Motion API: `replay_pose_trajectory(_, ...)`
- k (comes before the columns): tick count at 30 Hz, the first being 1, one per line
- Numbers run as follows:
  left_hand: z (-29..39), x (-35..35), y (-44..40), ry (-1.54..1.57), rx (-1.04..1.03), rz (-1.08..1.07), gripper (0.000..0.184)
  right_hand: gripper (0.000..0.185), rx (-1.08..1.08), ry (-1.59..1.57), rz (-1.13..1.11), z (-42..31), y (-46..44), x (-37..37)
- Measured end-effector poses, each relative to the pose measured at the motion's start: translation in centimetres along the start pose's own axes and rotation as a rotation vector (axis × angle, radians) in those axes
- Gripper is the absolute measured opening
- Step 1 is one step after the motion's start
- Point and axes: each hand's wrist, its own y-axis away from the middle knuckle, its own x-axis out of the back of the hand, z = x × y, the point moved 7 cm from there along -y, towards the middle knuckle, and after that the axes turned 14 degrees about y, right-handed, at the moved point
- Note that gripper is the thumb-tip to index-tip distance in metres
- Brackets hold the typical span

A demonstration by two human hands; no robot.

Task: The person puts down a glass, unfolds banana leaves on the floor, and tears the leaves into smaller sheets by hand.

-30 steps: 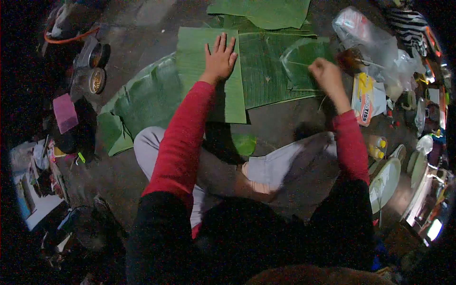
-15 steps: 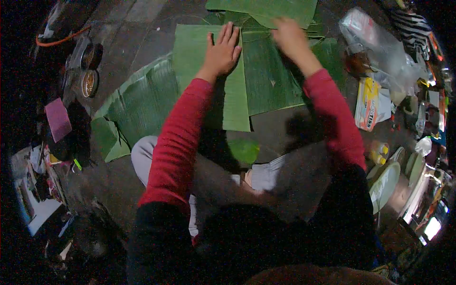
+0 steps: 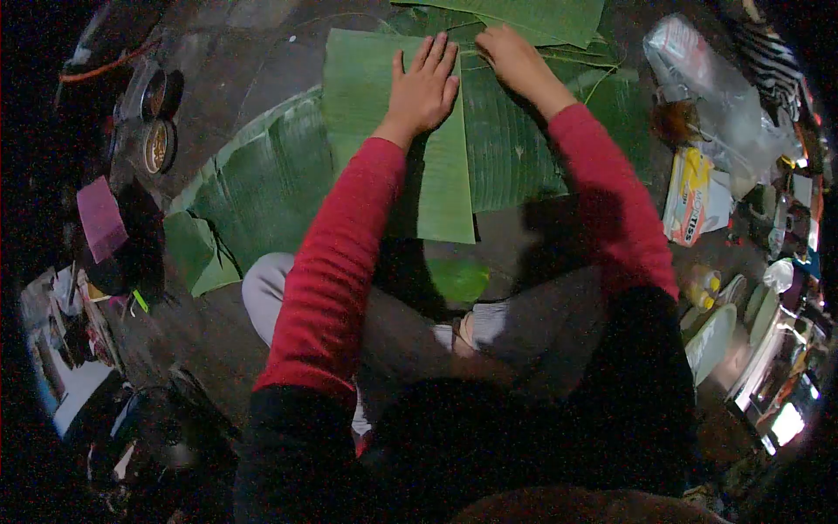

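My left hand [image 3: 423, 92] lies flat with fingers spread on a pale green piece of banana leaf [image 3: 371, 79]. Close by on the right, my right hand [image 3: 522, 65] has its fingers bent and pinched at the upper edge of the leaf pieces; the exact bit between the fingertips is partly hidden. Under it spreads a darker banana leaf [image 3: 515, 153]. Another leaf piece [image 3: 550, 19] lies beyond my right hand, with thin torn strips along its edge.
A large leaf [image 3: 262, 166] lies to the left, near two small round dishes, one a dish of brownish contents [image 3: 158, 147]. On the right are a clear plastic bag [image 3: 724, 113], a yellow and white box [image 3: 694, 196] and a pale plate [image 3: 711, 342]. A green scrap [image 3: 460, 279] lies before my crossed legs.
My right hand has moved left, closer to my left hand. My left hand stays flat on the pale leaf piece. The whole view has shifted slightly.
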Motion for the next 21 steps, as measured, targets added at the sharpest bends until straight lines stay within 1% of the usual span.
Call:
replay_pose_trajectory(2, 0.0, 0.0, 0.0, -0.004, -0.001, 0.000, 0.051, 0.017, -0.006, -0.002, -0.179, -0.4, 1.5, 1.8)
replay_pose_trajectory(5, 0.0, -0.1, 0.0, 0.017, 0.001, 0.011, 0.051, 0.016, 0.006, -0.082, -0.152, 0.0, 4.9, 6.9)
replay_pose_trajectory(7, -0.1, -0.1, 0.0, 0.018, -0.001, 0.011, 0.051, 0.017, -0.015, -0.014, -0.320, 1.2, 7.3, 9.9)
replay_pose_trajectory(9, -0.3, -0.3, 0.0, 0.019, -0.005, 0.007, 0.052, 0.018, -0.062, 0.030, -0.318, 3.1, 10.2, 13.2)
replay_pose_trajectory(11, -0.1, -0.2, -0.1, 0.016, -0.011, 0.005, 0.053, 0.019, -0.173, 0.017, -0.305, 5.0, 12.9, 17.1)
replay_pose_trajectory(13, 0.1, 0.2, 0.0, 0.026, -0.005, -0.004, 0.057, 0.019, -0.334, 0.004, -0.422, 6.8, 15.2, 20.7)
replay_pose_trajectory(14, 0.2, 0.5, 0.0, 0.020, -0.005, -0.003, 0.057, 0.019, -0.443, 0.005, -0.398, 7.8, 16.8, 22.5)
replay_pose_trajectory(15, 0.3, 0.5, 0.0, 0.032, -0.006, -0.015, 0.061, 0.019, -0.552, 0.007, -0.373, 8.7, 18.3, 24.2)
replay_pose_trajectory(16, 0.3, 0.4, 0.0, 0.046, -0.007, -0.026, 0.065, 0.019, -0.609, 0.027, -0.367, 9.2, 19.3, 26.1)
replay_pose_trajectory(17, 0.3, 0.4, 0.0, 0.043, -0.009, -0.024, 0.065, 0.020, -0.667, 0.048, -0.363, 9.7, 20.5, 27.7)
replay_pose_trajectory(18, 0.5, 0.6, 0.1, 0.041, -0.015, -0.020, 0.070, 0.019, -0.694, 0.169, -0.275, 10.2, 22.1, 29.4)
replay_pose_trajectory(19, 0.5, 0.5, 0.0, 0.039, -0.023, -0.015, 0.075, 0.019, -0.758, 0.059, -0.292, 10.2, 23.2, 30.3)
replay_pose_trajectory(20, 0.3, 0.4, 0.0, 0.038, -0.029, -0.012, 0.075, 0.019, -0.821, -0.053, -0.309, 10.1, 24.0, 31.0)
replay_pose_trajectory(21, 0.2, 0.3, 0.0, 0.039, -0.026, -0.023, 0.079, 0.019, -0.823, -0.050, -0.303, 9.6, 24.1, 31.5)
